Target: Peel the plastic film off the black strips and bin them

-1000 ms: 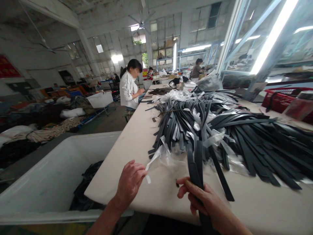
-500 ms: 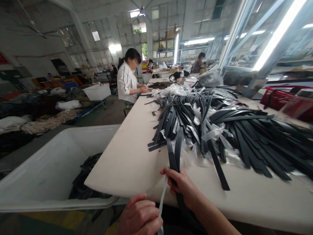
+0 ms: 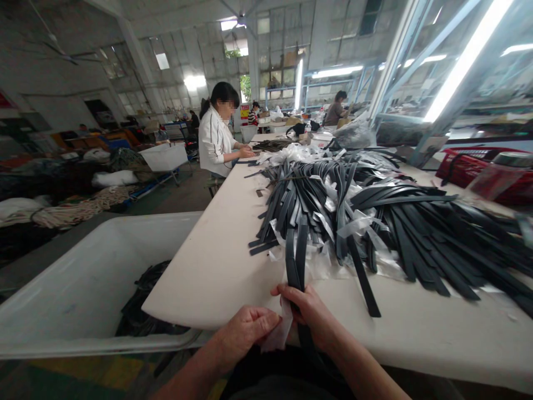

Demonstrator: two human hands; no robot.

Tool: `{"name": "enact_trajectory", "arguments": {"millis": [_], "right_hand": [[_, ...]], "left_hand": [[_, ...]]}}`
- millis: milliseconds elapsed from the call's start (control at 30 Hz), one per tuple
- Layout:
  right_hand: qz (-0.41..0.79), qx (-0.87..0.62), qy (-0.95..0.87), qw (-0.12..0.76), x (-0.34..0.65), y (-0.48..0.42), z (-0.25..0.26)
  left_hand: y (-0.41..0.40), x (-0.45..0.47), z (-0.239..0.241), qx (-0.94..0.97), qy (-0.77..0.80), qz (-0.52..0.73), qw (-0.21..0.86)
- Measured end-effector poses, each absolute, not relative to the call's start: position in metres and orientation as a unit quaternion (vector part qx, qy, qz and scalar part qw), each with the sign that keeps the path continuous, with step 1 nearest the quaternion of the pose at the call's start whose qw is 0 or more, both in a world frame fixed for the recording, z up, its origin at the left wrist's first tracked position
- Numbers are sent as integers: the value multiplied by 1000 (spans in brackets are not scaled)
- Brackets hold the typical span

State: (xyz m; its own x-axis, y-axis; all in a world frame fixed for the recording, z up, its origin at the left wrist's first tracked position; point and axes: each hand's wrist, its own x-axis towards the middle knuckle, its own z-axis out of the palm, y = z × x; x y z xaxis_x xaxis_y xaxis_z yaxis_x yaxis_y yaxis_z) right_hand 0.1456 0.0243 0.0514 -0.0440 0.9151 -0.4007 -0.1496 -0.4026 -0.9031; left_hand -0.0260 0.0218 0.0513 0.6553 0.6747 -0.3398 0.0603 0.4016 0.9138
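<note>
At the table's near edge: the right hand (image 3: pixel 310 312) and left hand (image 3: pixel 245 332) meet over a pair of dark straps (image 3: pixel 296 253).
Right hand: closed around the two straps where they cross the edge of the table (image 3: pixel 216 272); the fingers wrap over them, thumb side toward the left hand.
Left hand: pinched shut on a bit of clear wrap (image 3: pixel 278 332), thumb against fingers, just beside the right hand.
Straps: they run from the right hand up toward the pile (image 3: pixel 375 216), their far ends lying among the other straps; their near ends hang below the table edge, out of sight.
Wrap: a crumpled white-clear piece between the two hands, touching the straps; whether it still circles them cannot be told.
Step in hand: by the look of it, stripping the plastic off this pair while the right hand keeps it steady.
Next move calls for: a firm hold from the right hand and a pull by the left hand away from the straps, so that the wrap slides free without dragging more of the pile along.
Pile: many like straps mixed with loose plastic, spread over the table's middle and right.
Bin (image 3: pixel 83 289): a white tub to the left, below the table, with dark material in it.
Others: a person (image 3: pixel 215 141) works further along the same table, well apart.
</note>
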Motion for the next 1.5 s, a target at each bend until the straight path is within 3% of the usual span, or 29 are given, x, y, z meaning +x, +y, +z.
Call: {"name": "enact_trajectory", "arguments": {"millis": [167, 300, 367, 467, 567, 633, 700, 800, 867, 1000, 1133, 1300, 1500], "right_hand": [[639, -542, -350, 419, 147, 24, 48], [632, -541, -355, 427, 149, 24, 45], [630, -540, -361, 426, 149, 24, 44], [626, -538, -371, 426, 149, 25, 42], [622, -533, -387, 422, 145, 25, 39], [620, -532, -401, 414, 141, 25, 35], [619, -530, -415, 405, 139, 23, 31], [617, -524, -434, 396, 139, 20, 26], [611, -521, -445, 397, 141, 19, 25], [597, -521, -459, 401, 144, 20, 28], [591, -525, -458, 406, 143, 20, 28], [607, -519, -437, 415, 143, 20, 29], [668, -478, -353, 448, 156, 27, 36]], "left_hand": [[15, -14, 35, 346, 360, 154, 853], [7, -17, 27, 380, 391, 187, 817], [4, -27, 30, 493, 441, 241, 711], [-1, -47, 39, 699, 486, 330, 407], [-8, -59, 43, 831, 373, 396, 116], [-15, -58, 40, 868, 279, 411, 29], [-23, -52, 33, 891, 211, 402, 12], [-31, -48, 26, 901, 186, 385, 78], [-32, -51, 27, 856, 260, 414, 169], [-19, -53, 41, 627, 484, 396, 465], [-9, -38, 42, 488, 443, 242, 712], [-15, -25, 33, 395, 400, 164, 811], [-10, -48, 67, 509, 363, 146, 767]]}}
